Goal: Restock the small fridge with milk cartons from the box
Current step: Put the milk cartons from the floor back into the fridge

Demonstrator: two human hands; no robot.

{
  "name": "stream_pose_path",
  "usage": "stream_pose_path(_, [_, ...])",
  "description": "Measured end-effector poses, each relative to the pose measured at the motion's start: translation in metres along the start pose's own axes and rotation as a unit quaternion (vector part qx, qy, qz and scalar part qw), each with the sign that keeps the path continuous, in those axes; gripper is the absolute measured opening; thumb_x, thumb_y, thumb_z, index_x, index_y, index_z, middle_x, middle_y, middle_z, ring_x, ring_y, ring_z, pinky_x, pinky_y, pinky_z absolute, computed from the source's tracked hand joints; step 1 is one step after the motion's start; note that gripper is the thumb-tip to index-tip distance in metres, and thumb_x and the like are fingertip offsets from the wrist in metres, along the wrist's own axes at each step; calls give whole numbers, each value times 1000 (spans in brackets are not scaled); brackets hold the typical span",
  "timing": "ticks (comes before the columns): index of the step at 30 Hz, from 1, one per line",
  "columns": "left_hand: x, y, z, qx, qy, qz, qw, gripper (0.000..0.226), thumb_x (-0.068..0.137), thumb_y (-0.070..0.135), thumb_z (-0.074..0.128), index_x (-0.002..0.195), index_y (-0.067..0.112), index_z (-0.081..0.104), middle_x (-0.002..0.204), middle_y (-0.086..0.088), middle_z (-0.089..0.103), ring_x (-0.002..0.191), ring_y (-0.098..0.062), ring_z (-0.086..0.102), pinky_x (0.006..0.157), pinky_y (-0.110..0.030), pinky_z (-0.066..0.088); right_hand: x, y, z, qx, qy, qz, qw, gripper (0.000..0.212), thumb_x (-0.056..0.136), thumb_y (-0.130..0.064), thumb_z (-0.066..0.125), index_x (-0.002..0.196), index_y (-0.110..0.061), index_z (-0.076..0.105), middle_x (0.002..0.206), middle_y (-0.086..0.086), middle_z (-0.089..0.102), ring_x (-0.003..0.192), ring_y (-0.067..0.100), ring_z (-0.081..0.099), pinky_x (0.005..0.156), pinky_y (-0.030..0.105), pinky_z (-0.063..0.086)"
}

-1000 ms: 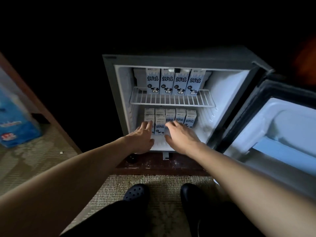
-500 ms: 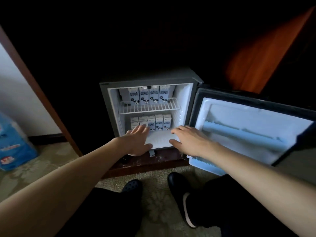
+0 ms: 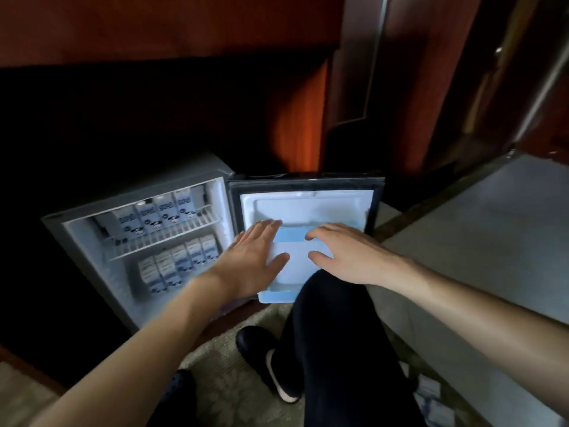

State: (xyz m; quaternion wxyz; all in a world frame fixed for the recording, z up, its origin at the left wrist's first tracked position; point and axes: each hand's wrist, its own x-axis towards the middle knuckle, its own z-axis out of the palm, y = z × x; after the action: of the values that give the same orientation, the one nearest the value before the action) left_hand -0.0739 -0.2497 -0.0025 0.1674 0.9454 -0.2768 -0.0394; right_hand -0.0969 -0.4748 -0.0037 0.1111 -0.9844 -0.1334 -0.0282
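Your left hand (image 3: pixel 252 260) and right hand (image 3: pixel 348 257) lie flat, fingers loosely spread, holding nothing, over the inner panel of the open door (image 3: pixel 308 208). The fridge (image 3: pixel 80 241) cavity sits to their left, your left hand nearer. Milk cartons (image 3: pixel 155 217) stand upright inside: four on the wire shelf (image 3: pixel 166 238), the lower rows too blurred to count

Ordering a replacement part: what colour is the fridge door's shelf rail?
The plastic door rail is light blue; head view.
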Motion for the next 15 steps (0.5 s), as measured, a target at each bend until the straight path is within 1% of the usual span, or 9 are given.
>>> stream_pose_path(2, [9,30,6,-7,4,33,999,69,103,52,35,159,30,3,166,11,2,151,-6,-6,124,-33,2,-23,23,-7,23,13,40,999,43,99,-44,48,138,-27,50,141,-11,50,129,12,45,105,35,40])
stream_pose_path(5, [27,69,16,-4,2,78,997,68,103,51,36,159,29,5,166,11,4,152,-6,-7,124,-33,0,-58,55,-14,47,31,95,994,43,99,-43,49,139,-28,49,139,-11,50,117,7,48,94,29,40])
stream_pose_path(6, [34,81,21,2,-1,90,996,67,103,50,35,159,29,5,166,10,4,152,-7,-7,124,-33,-1,-69,65,-15,49,39,108,992,42,99,-43,49,138,-29,50,137,-10,50,116,7,49,93,28,41])
stream_pose_path(8, [47,106,35,17,-11,112,994,66,103,50,34,159,28,7,166,9,4,152,-8,-8,124,-35,-1,-92,82,-14,54,54,129,989,42,99,-43,49,139,-29,50,137,-9,52,115,8,50,94,28,42])
stream_pose_path(10, [54,131,52,28,-22,138,990,64,103,49,34,159,26,12,166,6,6,152,-11,-5,125,-38,1,-114,99,-10,61,58,152,985,44,100,-43,49,141,-27,49,140,-7,51,122,10,49,100,30,43])
stream_pose_path(12, [58,154,74,42,-30,167,985,62,103,47,36,157,24,17,165,3,11,152,-14,1,124,-42,4,-135,116,-3,70,55,171,981,46,100,-42,50,142,-24,48,142,-4,51,129,14,48,104,33,43])
stream_pose_path(15, [63,184,115,57,-60,193,978,63,102,46,38,157,22,17,164,1,13,152,-17,3,123,-45,7,-164,140,14,75,40,209,974,48,100,-40,51,144,-20,47,145,0,50,130,17,47,105,35,43])
